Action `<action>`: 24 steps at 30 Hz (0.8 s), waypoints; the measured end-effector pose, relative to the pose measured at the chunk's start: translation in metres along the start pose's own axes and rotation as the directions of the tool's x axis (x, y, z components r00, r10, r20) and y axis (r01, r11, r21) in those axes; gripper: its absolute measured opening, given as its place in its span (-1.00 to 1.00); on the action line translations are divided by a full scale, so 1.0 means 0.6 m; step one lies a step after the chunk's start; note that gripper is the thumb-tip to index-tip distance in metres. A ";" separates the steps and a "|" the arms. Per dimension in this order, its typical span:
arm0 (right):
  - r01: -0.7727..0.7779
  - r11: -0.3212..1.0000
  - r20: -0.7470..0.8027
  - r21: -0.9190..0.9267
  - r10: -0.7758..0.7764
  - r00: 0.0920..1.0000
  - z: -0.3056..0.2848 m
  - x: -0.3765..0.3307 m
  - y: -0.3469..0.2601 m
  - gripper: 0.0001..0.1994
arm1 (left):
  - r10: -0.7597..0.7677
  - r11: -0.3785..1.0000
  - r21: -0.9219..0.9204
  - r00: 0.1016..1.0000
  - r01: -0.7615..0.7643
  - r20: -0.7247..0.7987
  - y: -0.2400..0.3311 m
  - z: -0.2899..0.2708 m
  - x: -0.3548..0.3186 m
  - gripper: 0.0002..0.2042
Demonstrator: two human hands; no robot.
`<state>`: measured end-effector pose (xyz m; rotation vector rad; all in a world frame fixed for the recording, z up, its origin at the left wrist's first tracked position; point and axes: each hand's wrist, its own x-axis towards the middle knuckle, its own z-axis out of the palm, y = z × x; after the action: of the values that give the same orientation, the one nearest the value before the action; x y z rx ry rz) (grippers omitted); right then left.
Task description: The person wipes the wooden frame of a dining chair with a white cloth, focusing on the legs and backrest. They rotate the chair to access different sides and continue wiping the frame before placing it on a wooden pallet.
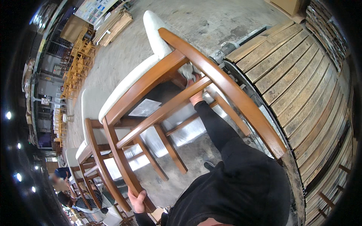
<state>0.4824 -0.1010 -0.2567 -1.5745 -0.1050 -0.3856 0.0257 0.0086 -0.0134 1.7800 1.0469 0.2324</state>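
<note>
A brown wooden chair (143, 88) with a white padded seat and back is tipped over in front of me, its legs pointing toward me. My left hand (137, 199) is wrapped round the lower end of one chair leg, near the bottom edge. My right hand (196, 96) reaches in under the seat, behind a side rail that hides part of it. At its fingers is a pale crumpled cloth (186, 70), pressed near the joint of the seat frame and rear leg. A white paper label (145, 107) lies on the dark underside of the seat.
More white-padded chairs (87, 109) stand in a row at left, close to this one. A slatted wooden conveyor (290, 86) runs along the right. Wooden chair frames (80, 56) and flattened cardboard (113, 26) are farther back. Other people (85, 201) are at lower left.
</note>
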 end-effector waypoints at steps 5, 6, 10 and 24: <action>-0.405 0.910 0.132 0.090 0.392 0.911 -0.028 0.022 0.063 -0.53 | 0.044 0.999 -0.030 0.999 -0.044 0.000 -0.005 0.005 0.005 -0.47; -0.424 0.906 0.137 -0.002 0.420 0.897 -0.029 0.028 0.047 -0.51 | 0.048 0.998 -0.041 0.999 -0.047 0.007 -0.006 0.005 0.006 -0.47; -0.239 0.897 0.079 0.373 0.226 0.971 -0.005 0.049 -0.073 -0.46 | 0.088 0.996 -0.032 0.996 -0.088 0.012 -0.007 0.009 0.013 -0.48; -0.030 0.967 0.133 -0.254 0.066 0.989 0.000 0.196 0.091 -0.51 | 0.035 0.999 0.013 0.999 -0.035 -0.017 0.004 0.016 0.013 -0.47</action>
<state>0.6093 -0.1235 -0.2728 -1.8520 -0.1300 -0.2567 0.0373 0.0076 -0.0182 1.8120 1.0319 0.2640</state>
